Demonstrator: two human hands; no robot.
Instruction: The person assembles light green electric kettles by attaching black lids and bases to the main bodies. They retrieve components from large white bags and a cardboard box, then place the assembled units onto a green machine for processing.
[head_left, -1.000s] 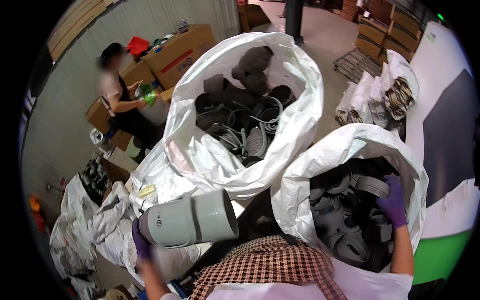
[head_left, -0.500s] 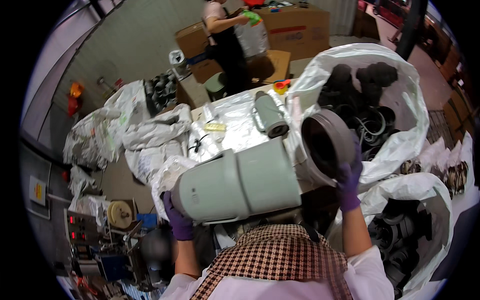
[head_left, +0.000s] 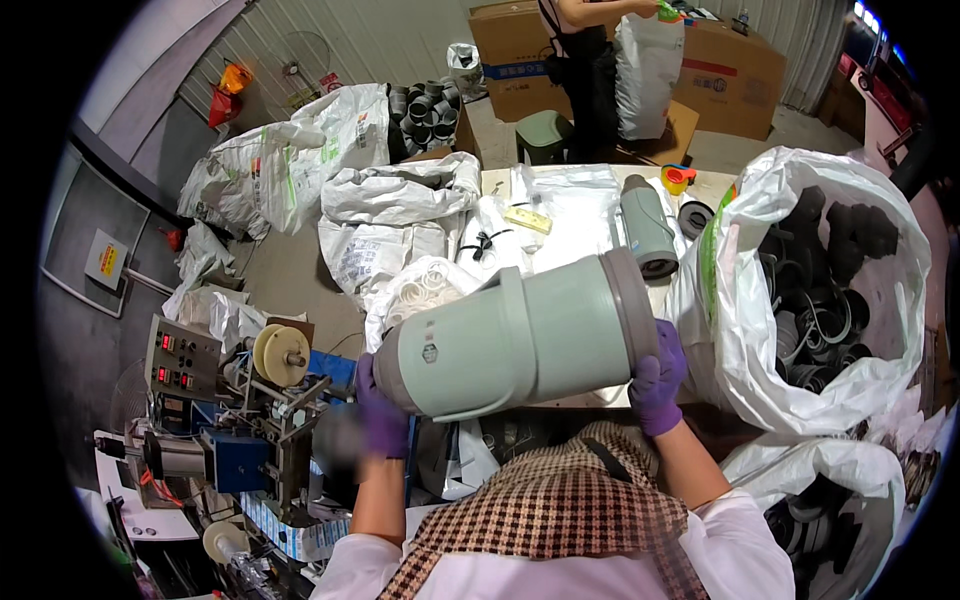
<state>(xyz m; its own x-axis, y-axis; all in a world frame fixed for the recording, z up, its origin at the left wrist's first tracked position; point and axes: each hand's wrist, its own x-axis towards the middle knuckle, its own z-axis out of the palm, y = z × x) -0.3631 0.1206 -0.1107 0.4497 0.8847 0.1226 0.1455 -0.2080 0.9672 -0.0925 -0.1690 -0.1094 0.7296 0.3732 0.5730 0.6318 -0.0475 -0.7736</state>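
I hold a large pale green plastic pipe fitting [head_left: 520,335] sideways in front of my chest. My left hand [head_left: 380,415], in a purple glove, grips its narrow grey-rimmed end at the left. At the right, my gloved right hand [head_left: 657,378] is clamped on the wide grey-banded mouth. A second green fitting [head_left: 648,225] lies on the plastic-covered table [head_left: 560,215] beyond it.
A big white sack [head_left: 760,330] full of black rubber rings stands at the right, another sack [head_left: 830,490] below it. A taping machine [head_left: 230,420] is at the left. White bags [head_left: 400,190], cardboard boxes [head_left: 720,70] and a standing person [head_left: 590,50] lie farther back.
My view has swung left from the sacks to the table. My right hand left the sack and took hold of the fitting's wide end, which now lies level before me.
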